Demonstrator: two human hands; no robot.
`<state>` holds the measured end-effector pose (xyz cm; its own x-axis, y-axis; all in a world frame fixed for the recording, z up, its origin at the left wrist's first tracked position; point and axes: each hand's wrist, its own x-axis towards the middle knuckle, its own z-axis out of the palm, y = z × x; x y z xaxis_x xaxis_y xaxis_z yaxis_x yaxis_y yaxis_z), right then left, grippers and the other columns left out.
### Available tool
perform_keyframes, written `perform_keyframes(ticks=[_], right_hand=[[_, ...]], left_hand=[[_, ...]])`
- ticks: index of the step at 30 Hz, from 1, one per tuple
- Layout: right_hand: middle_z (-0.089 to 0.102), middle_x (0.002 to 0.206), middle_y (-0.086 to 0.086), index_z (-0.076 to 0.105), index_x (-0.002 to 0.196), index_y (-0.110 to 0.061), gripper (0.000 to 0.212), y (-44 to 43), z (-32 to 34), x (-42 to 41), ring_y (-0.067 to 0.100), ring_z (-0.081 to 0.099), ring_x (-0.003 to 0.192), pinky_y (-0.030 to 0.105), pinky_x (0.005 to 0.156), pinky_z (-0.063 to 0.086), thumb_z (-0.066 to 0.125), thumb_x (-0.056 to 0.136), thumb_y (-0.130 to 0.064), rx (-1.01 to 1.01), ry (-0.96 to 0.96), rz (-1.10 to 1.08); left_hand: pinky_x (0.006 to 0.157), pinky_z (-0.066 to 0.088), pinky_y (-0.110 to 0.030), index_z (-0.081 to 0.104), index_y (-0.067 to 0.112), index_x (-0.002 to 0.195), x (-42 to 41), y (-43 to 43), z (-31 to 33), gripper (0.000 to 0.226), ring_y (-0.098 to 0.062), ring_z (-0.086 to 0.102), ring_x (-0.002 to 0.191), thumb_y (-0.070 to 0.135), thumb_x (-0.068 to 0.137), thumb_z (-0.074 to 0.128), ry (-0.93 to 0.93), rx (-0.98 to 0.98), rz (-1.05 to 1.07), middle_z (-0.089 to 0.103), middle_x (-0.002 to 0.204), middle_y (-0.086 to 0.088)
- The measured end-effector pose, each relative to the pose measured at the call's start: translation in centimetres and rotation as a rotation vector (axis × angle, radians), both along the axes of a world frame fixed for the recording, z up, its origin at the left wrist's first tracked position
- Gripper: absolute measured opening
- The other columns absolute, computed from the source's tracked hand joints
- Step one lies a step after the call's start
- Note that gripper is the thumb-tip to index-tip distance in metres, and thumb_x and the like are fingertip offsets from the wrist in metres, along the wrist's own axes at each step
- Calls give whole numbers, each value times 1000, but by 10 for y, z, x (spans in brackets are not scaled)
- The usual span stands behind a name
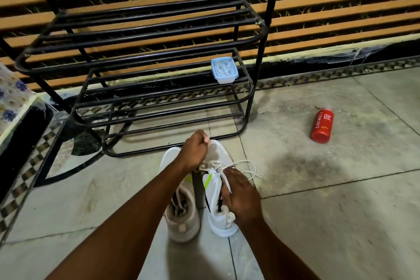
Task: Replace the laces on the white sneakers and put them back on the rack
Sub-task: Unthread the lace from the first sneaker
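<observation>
Two white sneakers stand side by side on the floor in front of a black metal shoe rack [159,95]. My right hand [241,195] grips the collar and tongue of the right sneaker [216,188]. A loose white lace [247,167] trails from that shoe's eyelets to the right. My left hand [195,150] is closed in a fist above the shoe's toe and pinches a lace end. My left forearm crosses over the left sneaker [181,218] and hides its front. A pale blue box [224,70] with white laces inside sits on the rack's middle shelf.
A red body-wash bottle [322,126] lies on the tiled floor to the right. A striped wall runs behind the rack. A piece of furniture under a flowered cloth [12,95] stands at the left edge.
</observation>
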<state>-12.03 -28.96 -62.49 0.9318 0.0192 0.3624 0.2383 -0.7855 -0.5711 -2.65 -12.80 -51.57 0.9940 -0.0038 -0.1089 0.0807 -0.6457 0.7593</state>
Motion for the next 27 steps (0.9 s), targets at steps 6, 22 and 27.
perform_keyframes(ticks=[6, 22, 27], right_hand=[[70, 125, 1, 72, 120, -16, 45, -2, -2, 1, 19, 65, 118, 33, 97, 52, 45, 91, -37, 1, -2, 12], [67, 126, -1, 65, 125, -21, 44, -1, 7, -2, 20, 63, 116, 34, 93, 54, 41, 93, -40, 13, 86, 10], [71, 122, 1, 70, 121, -18, 45, 0, 5, -1, 21, 67, 113, 33, 89, 56, 45, 90, -40, -3, 57, -7]], left_hand=[[74, 46, -32, 75, 26, 82, -1, 6, 3, 42, -15, 41, 101, 67, 82, 70, -170, 702, -434, 39, 100, 3], [86, 49, -42, 52, 13, 112, -3, -13, 12, 28, -30, 66, 89, -4, 89, 53, -405, 552, 108, 68, 98, -8], [57, 58, -43, 44, 16, 95, 9, -7, 20, 14, -22, 63, 58, 4, 101, 44, -286, -522, 749, 59, 91, -8]])
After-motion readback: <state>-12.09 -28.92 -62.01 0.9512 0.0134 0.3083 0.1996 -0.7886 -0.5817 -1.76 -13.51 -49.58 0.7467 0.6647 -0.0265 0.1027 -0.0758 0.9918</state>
